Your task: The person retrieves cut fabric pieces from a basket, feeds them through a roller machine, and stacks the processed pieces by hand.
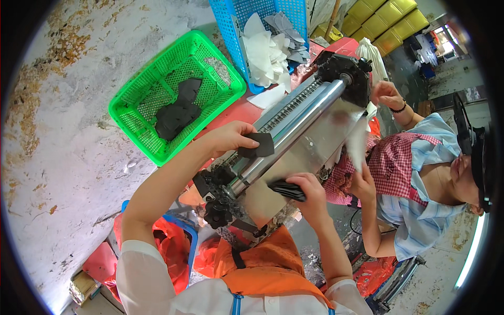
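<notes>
My left hand [231, 138] pinches a flat black piece [257, 146] with rounded corners, thumb on top. The piece lies over the near end of a shiny metal roller [294, 130] on a machine. My right hand [313, 198] is closed round a small stack of black pieces [286, 189], fanned at the edges, above the machine's smooth metal plate [307, 149]. A coiled spring-like bar [289, 107] runs alongside the roller. More black pieces [178, 113] lie in a green plastic basket [131, 131] to the left of the machine.
A blue basket [226, 31] at the back holds white and grey cut pieces [262, 50]. A co-worker in a checked apron [399, 157] stands at the right, hands near the machine's far end, one holding a blurred white piece [357, 144]. A black knob [218, 212] juts from the near end.
</notes>
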Action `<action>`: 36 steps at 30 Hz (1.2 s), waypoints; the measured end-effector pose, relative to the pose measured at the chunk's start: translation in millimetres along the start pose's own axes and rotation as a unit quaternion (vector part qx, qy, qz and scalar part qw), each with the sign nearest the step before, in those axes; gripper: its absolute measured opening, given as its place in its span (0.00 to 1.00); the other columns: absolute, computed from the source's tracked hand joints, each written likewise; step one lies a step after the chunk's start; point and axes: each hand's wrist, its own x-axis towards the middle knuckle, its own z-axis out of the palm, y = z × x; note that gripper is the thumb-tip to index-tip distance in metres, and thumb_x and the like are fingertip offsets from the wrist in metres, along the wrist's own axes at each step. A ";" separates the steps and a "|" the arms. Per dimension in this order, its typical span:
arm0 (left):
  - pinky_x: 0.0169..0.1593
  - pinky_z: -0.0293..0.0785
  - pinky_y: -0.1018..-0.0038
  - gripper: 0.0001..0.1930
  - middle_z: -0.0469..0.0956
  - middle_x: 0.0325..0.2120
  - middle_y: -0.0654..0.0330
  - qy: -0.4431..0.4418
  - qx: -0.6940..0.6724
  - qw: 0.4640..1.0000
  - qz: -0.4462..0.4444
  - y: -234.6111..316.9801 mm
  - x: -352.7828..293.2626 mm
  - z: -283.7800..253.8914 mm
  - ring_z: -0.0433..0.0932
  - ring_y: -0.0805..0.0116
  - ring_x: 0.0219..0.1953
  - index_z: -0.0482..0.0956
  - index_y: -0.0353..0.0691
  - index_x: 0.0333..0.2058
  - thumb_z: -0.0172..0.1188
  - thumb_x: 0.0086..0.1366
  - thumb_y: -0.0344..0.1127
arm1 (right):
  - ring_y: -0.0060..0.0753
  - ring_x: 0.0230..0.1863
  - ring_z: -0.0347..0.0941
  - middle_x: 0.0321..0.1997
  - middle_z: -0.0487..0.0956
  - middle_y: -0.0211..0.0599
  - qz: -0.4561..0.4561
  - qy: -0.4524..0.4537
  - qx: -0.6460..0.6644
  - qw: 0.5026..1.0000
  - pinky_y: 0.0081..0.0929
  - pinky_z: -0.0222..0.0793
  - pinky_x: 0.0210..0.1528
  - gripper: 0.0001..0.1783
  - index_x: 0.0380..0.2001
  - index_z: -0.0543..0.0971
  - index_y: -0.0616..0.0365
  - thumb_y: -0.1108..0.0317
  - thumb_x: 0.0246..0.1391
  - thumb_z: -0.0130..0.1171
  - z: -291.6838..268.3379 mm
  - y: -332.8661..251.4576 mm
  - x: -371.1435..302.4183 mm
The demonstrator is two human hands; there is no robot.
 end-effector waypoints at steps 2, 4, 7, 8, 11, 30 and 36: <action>0.42 0.73 0.80 0.11 0.78 0.36 0.64 0.033 0.056 0.998 0.008 3.4 5.2 -2.4 0.77 0.77 0.36 0.77 0.37 0.41 0.62 0.59 0.28 | 0.42 0.50 0.71 0.47 0.75 0.40 -0.121 0.066 -0.133 0.981 0.32 0.66 0.52 0.20 0.36 0.76 0.58 0.85 0.34 0.61 15.8 8.1 8.3; 0.44 0.73 0.79 0.12 0.78 0.36 0.64 0.043 -0.054 0.997 0.040 11.2 6.3 -4.2 0.77 0.76 0.37 0.76 0.38 0.42 0.62 0.59 0.27 | 0.43 0.50 0.71 0.46 0.74 0.40 -0.106 0.106 -0.042 0.988 0.32 0.66 0.52 0.21 0.36 0.76 0.57 0.85 0.33 0.61 20.6 10.5 14.7; 0.45 0.75 0.76 0.14 0.77 0.37 0.63 0.040 -0.176 0.981 0.066 18.3 -6.6 1.2 0.78 0.75 0.38 0.76 0.38 0.43 0.61 0.57 0.25 | 0.42 0.49 0.72 0.45 0.74 0.40 -0.038 0.115 0.139 0.983 0.30 0.66 0.52 0.23 0.37 0.76 0.57 0.86 0.31 0.61 8.6 14.0 3.5; 0.44 0.76 0.76 0.14 0.77 0.37 0.62 0.024 -0.143 0.988 0.047 6.4 -7.8 0.8 0.78 0.75 0.37 0.76 0.38 0.43 0.61 0.57 0.24 | 0.42 0.49 0.72 0.45 0.74 0.40 0.055 0.035 0.163 0.984 0.30 0.66 0.51 0.24 0.38 0.76 0.58 0.86 0.31 0.61 1.1 10.7 -1.4; 0.43 0.77 0.74 0.15 0.77 0.37 0.63 0.013 -0.065 0.997 0.029 -4.1 -5.4 -6.1 0.78 0.74 0.37 0.75 0.37 0.43 0.62 0.55 0.23 | 0.45 0.48 0.72 0.45 0.74 0.41 0.070 -0.075 0.029 0.994 0.32 0.67 0.51 0.25 0.38 0.75 0.58 0.86 0.30 0.61 1.3 5.4 3.3; 0.45 0.78 0.71 0.20 0.77 0.42 0.58 -0.008 -0.194 0.980 0.038 7.3 -17.4 -39.7 0.79 0.67 0.42 0.71 0.35 0.49 0.59 0.56 0.18 | 0.40 0.43 0.71 0.40 0.73 0.38 -0.059 0.133 0.171 0.974 0.28 0.66 0.48 0.21 0.33 0.73 0.58 0.86 0.30 0.62 20.9 7.6 12.1; 0.37 0.69 0.80 0.14 0.77 0.33 0.67 0.021 0.063 0.996 -0.056 -17.2 8.5 -37.1 0.74 0.78 0.35 0.76 0.39 0.40 0.62 0.54 0.25 | 0.39 0.38 0.73 0.35 0.73 0.38 0.025 -0.034 0.035 0.998 0.28 0.68 0.40 0.19 0.34 0.73 0.59 0.86 0.34 0.61 -2.2 -2.4 -5.1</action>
